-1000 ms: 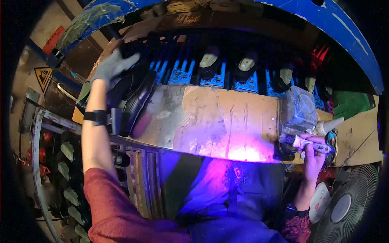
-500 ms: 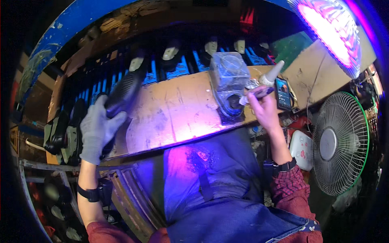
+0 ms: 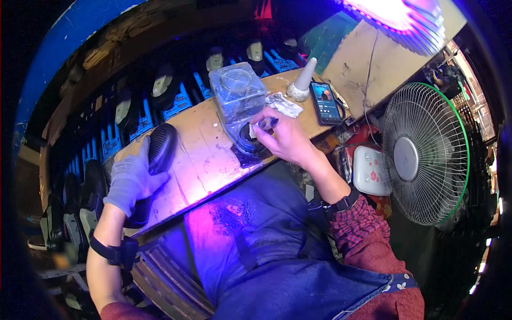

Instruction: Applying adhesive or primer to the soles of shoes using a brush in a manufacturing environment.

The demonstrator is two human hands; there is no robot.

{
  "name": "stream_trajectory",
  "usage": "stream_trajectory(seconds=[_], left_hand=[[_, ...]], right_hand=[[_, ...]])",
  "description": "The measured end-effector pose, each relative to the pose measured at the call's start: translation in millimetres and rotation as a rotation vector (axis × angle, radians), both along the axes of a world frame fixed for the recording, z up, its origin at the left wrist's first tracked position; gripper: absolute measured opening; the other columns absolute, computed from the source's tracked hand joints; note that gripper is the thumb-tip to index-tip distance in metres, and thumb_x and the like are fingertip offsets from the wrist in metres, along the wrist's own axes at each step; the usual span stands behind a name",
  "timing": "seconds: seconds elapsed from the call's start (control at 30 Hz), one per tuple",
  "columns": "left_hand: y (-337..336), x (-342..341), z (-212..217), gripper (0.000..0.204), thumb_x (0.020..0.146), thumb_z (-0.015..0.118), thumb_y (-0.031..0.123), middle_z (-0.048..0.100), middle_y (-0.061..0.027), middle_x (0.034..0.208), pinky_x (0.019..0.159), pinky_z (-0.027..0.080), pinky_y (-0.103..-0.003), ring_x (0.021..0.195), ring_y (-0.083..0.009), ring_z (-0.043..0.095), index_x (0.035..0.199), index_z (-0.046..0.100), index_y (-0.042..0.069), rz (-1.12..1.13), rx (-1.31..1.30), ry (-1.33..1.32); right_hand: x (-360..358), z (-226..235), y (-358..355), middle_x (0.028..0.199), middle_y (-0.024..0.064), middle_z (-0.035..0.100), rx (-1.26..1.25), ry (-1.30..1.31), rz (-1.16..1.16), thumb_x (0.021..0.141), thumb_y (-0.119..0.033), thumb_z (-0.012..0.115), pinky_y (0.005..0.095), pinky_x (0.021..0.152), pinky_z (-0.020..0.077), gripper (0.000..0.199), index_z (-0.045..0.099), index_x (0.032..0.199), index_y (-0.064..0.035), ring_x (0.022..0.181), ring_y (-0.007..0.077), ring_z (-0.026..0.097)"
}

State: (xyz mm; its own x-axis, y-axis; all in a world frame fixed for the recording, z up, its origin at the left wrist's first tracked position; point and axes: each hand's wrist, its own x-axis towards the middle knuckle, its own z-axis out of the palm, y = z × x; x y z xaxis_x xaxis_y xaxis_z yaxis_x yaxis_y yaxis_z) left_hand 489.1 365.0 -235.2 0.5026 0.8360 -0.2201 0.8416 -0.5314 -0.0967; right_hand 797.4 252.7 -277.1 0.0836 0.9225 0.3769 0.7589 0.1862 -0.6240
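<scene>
My left hand (image 3: 129,178), in a grey knit glove, is closed around a black shoe (image 3: 161,146) whose ridged sole faces up. My bare right hand (image 3: 282,137) grips a thin dark-handled tool (image 3: 269,123) with something whitish at the fingertips; its exact kind is hard to make out. That hand is over the dark round opening (image 3: 245,140) at the foot of a cloudy clear plastic container (image 3: 237,88). Crumpled white paper or cloth (image 3: 285,104) lies just beyond the right hand.
Several shoes stand along blue slats (image 3: 178,101) behind the wooden bench (image 3: 200,160) and at its left. A grey cone-shaped piece (image 3: 304,80) and a phone (image 3: 326,102) are at the right. A fan (image 3: 421,152) and a bright lamp (image 3: 397,21) flank the bench's right end.
The view has swung, shifting the bench contents left and down. My right hand has brought the thin tool to the container's dark opening. My left hand still holds the shoe.
</scene>
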Motion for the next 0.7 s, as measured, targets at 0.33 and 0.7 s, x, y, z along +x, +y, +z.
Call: stream_trajectory(seconds=[0.33, 0.7], left_hand=[[-37.7, 7.3, 20.5, 0.097, 0.066, 0.077, 0.026, 0.055, -0.0215, 0.119, 0.088, 0.046, -0.038, 0.107, -0.0323, 0.057, 0.142, 0.019, 0.008, 0.303, 0.204, -1.137], [-155.8, -36.6, -104.5, 0.062, 0.08, 0.057, 0.047, 0.052, -0.0241, 0.112, 0.091, 0.039, -0.05, 0.101, -0.0429, 0.051, 0.115, 0.052, -0.004, -0.117, 0.329, -0.985]], right_hand=[[-4.8, -15.3, -5.4, 0.08, 0.0112, 0.063, 0.041, 0.11, -0.069, 0.086, -0.015, 0.061, 0.032, 0.069, 0.0467, 0.016, 0.057, 0.093, -0.0018, 0.076, 0.0216, 0.06], [-73.1, -18.7, -17.6, 0.081, 0.0094, 0.061, -0.001, 1.019, 0.175, 0.094, -0.01, 0.049, 0.0229, 0.056, 0.0499, 0.008, 0.048, 0.092, -0.0019, 0.063, 0.0123, 0.06]])
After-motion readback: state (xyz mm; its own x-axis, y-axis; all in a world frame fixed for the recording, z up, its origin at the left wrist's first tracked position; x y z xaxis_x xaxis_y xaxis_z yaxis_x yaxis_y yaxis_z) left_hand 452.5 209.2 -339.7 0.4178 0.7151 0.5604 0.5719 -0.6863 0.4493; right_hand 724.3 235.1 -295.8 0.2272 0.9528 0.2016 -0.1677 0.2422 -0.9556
